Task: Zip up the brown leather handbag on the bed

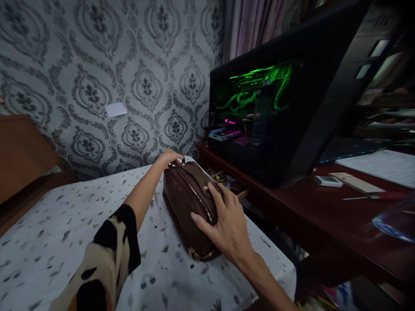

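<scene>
A brown leather bag [186,203] with gold zips lies on a bed covered by a white patterned sheet [58,242], close to the bed's right edge. My left hand [170,157] reaches to the bag's far end and its fingers are closed on something small there, perhaps a zip pull or ring. My right hand [223,220] rests flat on the near top of the bag, fingers spread, pressing on it beside the zip.
A dark wooden desk [311,216] stands to the right of the bed, with a glowing green computer case [259,112], a white remote [327,181], papers and a pen. Patterned wallpaper [97,65] is behind. A wooden headboard [19,151] stands at left.
</scene>
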Motion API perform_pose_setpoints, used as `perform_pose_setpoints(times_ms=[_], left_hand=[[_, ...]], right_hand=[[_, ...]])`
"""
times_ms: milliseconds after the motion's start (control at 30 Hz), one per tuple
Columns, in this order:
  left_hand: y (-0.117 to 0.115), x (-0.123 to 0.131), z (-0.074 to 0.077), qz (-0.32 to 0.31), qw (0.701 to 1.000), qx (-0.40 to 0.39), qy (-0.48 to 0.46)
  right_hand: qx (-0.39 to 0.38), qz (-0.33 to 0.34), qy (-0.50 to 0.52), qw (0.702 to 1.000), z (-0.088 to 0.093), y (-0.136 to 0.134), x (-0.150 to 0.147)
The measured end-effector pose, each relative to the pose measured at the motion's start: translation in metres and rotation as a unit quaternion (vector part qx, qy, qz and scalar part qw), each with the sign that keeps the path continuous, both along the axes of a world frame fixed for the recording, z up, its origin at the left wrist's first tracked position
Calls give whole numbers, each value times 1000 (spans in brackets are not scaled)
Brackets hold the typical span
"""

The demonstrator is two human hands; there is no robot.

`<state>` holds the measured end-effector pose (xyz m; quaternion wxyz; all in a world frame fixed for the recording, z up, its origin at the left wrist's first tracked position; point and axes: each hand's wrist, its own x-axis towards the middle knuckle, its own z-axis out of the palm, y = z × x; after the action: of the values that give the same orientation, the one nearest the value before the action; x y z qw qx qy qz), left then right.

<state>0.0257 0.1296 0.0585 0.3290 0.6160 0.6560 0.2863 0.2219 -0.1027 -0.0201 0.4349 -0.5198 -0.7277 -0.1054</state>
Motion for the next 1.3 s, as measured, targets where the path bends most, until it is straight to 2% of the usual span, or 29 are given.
perform_pose_setpoints(times_ms=[100,300,400,500,600,700,867,1067,1300], left_hand=[[6,8,-1,-2,999,-13,39],[7,11,-13,-32,997,20,67],[9,9,-16,-38,995,40,78],[11,8,-17,-42,994,54,86],[13,7,-17,-47,993,62,91],[14,6,-17,-47,992,66,96],[13,5,-16,-44,991,66,103],[9,4,-14,-28,992,64,108],[8,4,-17,19,994,72,80]], right_hand=[[-2,-7,-2,1000,2,-2,-2],[-47,0,-33,998,10,-2,4],[-113,39,-50,992,26,4,10],[-200,78,-78,974,51,17,7],[-270,79,-107,954,74,36,-5],[-310,76,-132,938,86,57,-19],[-325,84,-154,929,87,76,-28],[-299,83,-174,935,87,74,-28],[-291,68,-195,934,84,72,-29]])
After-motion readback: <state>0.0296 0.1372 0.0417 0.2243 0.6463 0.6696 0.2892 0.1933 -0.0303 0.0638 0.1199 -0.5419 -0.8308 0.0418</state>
